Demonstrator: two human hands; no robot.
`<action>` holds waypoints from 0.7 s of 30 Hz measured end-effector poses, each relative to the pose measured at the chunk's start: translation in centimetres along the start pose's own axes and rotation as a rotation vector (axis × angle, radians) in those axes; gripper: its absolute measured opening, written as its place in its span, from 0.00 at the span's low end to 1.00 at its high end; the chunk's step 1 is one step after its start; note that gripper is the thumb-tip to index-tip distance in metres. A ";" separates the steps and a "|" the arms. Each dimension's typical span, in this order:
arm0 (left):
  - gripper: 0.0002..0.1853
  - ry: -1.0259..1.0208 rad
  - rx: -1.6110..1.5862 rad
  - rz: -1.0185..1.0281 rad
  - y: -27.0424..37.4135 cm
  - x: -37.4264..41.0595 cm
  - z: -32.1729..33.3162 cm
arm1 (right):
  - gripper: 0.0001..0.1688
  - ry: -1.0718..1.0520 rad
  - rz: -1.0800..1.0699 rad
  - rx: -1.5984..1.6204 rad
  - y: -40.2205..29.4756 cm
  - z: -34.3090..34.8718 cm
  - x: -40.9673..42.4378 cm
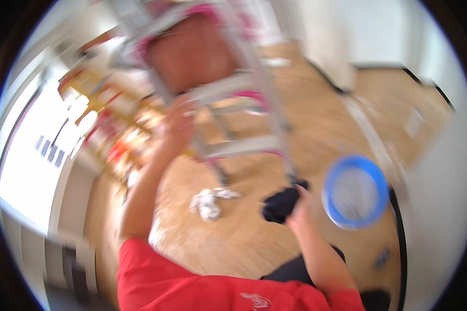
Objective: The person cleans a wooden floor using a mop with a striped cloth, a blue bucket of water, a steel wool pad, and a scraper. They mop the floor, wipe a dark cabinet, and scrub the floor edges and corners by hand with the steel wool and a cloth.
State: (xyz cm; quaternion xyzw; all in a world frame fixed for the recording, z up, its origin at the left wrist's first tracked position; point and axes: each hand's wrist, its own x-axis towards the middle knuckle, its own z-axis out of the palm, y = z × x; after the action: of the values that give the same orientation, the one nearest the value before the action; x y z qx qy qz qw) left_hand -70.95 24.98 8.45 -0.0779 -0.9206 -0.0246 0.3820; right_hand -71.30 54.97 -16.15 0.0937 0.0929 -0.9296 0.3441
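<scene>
A grey metal stepladder with pink parts point(243, 147) stands before me, its steps running up and away. My left hand point(181, 118) is raised against the ladder's left side, near a step; blur hides whether its fingers close on it. Lower down, my right hand point(301, 206) holds a bunched black cloth point(280, 205) close to the foot of the ladder's right rail. A reddish-brown panel point(190, 52) shows within the upper part of the ladder. On the wooden floor between my arms lies a crumpled whitish cloth point(208, 204).
Right of my right hand stands a blue-rimmed round bucket point(356, 192), near the white wall point(432, 202) with its black base strip. Blurred yellow and red items point(116, 105) fill the left side by a bright window point(35, 155). A small dark object point(382, 258) lies at lower right.
</scene>
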 end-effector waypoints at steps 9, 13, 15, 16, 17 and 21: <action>0.14 0.176 0.132 -0.111 -1.3 -1.1 -10.0 | 0.15 0.265 0.122 -0.259 1.8 -0.9 -1.1; 0.13 0.198 0.176 -0.065 -0.5 -0.2 -10.1 | 0.15 0.274 0.134 -0.269 0.9 -1.8 0.0; 0.13 0.213 0.214 0.010 -0.5 0.3 -10.4 | 0.15 0.295 0.143 -0.261 1.0 -1.0 -0.1; 0.13 0.220 0.232 0.045 -0.4 0.4 -10.6 | 0.15 0.307 0.149 -0.259 1.2 -0.6 -0.3; 0.14 0.203 0.243 0.080 0.0 0.8 -10.7 | 0.15 0.329 0.143 -0.272 1.1 -0.2 -0.3; 0.16 0.202 0.277 0.260 2.3 2.5 -11.4 | 0.14 0.412 0.134 -0.286 0.9 0.5 -0.2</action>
State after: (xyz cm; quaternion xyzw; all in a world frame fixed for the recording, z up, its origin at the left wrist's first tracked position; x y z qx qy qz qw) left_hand -64.37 26.34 18.26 -0.1400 -0.8544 0.1443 0.4791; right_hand -70.62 54.33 -15.73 0.2375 0.2851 -0.8435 0.3883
